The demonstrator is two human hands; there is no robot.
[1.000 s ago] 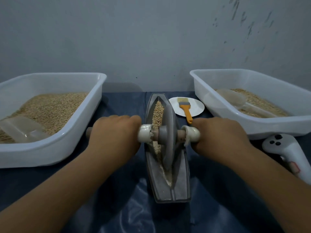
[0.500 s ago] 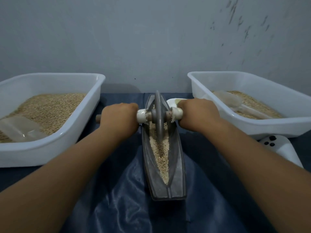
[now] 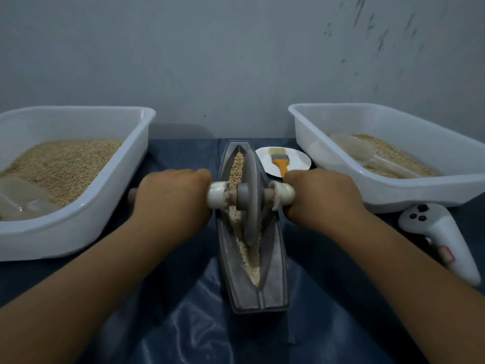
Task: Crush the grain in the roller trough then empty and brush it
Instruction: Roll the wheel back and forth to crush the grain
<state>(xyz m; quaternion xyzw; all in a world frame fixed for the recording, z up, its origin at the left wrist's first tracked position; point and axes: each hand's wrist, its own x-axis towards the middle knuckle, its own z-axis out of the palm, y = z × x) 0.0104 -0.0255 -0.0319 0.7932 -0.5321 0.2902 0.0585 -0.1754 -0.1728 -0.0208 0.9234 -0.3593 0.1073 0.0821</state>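
Note:
A grey boat-shaped roller trough point(image 3: 274, 279) lies lengthwise on the dark blue cloth in front of me. Its grey disc wheel point(image 3: 251, 206) stands in the groove around the trough's middle. Whole grain point(image 3: 237, 166) lies in the far part of the groove, and paler crushed grain point(image 3: 249, 261) lies in the near part. My left hand point(image 3: 173, 198) grips the left end of the wooden axle. My right hand point(image 3: 322, 200) grips the right end. An orange-handled brush point(image 3: 280, 161) rests on a small white plate point(image 3: 296, 158) behind the trough.
A white tub point(image 3: 110, 198) holding grain and a clear scoop point(image 3: 23, 198) stands on the left. A second white tub point(image 3: 388, 190), with grain and another clear scoop point(image 3: 354, 151), stands on the right. A white handheld controller point(image 3: 446, 237) lies at the right, near my forearm.
The wheel rolled from mid-trough to the far end and has come back toward me to the middle. Both hands moved with the axle. The brush and plate show again.

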